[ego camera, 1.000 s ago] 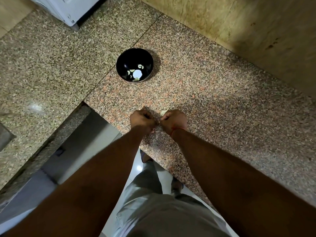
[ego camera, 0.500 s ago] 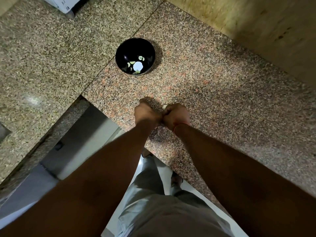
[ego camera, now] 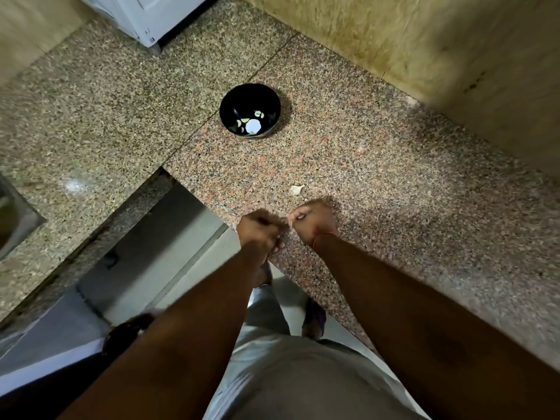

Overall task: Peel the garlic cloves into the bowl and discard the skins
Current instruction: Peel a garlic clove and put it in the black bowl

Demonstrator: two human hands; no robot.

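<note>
A black bowl [ego camera: 235,100] with several peeled garlic cloves [ego camera: 253,125] in its bottom stands on the granite counter [ego camera: 394,177], well beyond my hands. A loose garlic piece [ego camera: 296,189] lies on the counter just ahead of my right hand. My right hand [ego camera: 315,221] is curled and pinches a pale garlic clove [ego camera: 300,216] at its fingertips. A small gap to the left, my left hand [ego camera: 259,228] is blurred and curled, and a thin wisp of garlic skin [ego camera: 284,220] trails from its fingers toward the clove. Both hands hover over the counter's front edge.
The counter is L-shaped, with an inner corner cut-out [ego camera: 163,174] left of my hands and floor below. A white appliance [ego camera: 145,16] stands at the back left. A tiled wall [ego camera: 424,40] runs along the back right. A metal sink edge [ego camera: 15,216] shows at the far left.
My hands were pressed together on the clove; now they have pulled slightly apart. The loose garlic piece beyond them, half hidden before, is in plain sight.
</note>
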